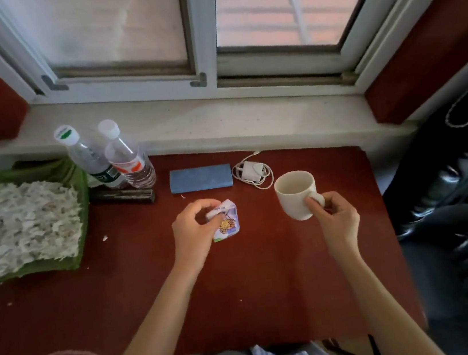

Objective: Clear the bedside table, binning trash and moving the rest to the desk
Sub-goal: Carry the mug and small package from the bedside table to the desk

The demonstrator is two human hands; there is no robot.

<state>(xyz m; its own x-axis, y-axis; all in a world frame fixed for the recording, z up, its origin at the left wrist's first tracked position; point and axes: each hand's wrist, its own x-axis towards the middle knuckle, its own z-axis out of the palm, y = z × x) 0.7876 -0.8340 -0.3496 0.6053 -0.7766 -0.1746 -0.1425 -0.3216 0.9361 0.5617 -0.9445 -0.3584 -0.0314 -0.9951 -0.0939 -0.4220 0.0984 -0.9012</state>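
On the dark red table [141,295], my left hand [194,232] grips a crumpled white and purple wrapper [227,222] with a yellow picture, near the table's middle. My right hand [336,220] holds a cream mug [296,194] by its handle, upright, at the right side. Behind them lie a blue rectangular case [200,178] and a white charger with a coiled cable [251,171]. Two clear plastic bottles [94,157] [129,159] stand at the back left.
A green tray of shredded white scraps [23,225] sits at the left edge. A dark bar [122,196] lies below the bottles. The window sill [218,119] runs behind the table. A black chair [456,206] stands to the right.
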